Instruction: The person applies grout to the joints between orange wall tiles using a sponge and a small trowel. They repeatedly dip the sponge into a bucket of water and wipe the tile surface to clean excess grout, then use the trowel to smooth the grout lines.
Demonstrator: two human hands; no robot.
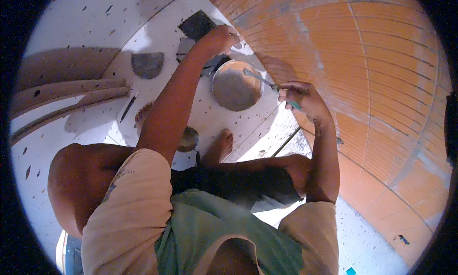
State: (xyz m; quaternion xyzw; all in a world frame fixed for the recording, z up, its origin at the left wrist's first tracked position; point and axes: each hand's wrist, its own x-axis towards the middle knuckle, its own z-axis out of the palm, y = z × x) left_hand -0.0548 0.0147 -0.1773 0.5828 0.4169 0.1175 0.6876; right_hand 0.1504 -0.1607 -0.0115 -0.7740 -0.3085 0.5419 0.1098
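Observation:
My right hand [305,100] is closed around the green handle of a slim metal tool [261,78]. The tool's tip reaches over the rim of a round bowl [237,85] holding a grey-brown mix; its exact kind is unclear. Beyond the bowl, my left hand [223,40] is held near the foot of the orange ribbed wall [329,50]. Its fingers are curled together, and what they hold, if anything, is too small to make out. Dark flat pieces [196,25] lie by that hand, partly hidden under my left forearm.
A grey half-round piece [147,65] and a thin dark stick [130,107] lie on the speckled floor to the left. Long boards [71,96] run along the left side. A small round container [189,139] sits near my bare foot [220,148]. A dark rod [286,142] leans near the wall.

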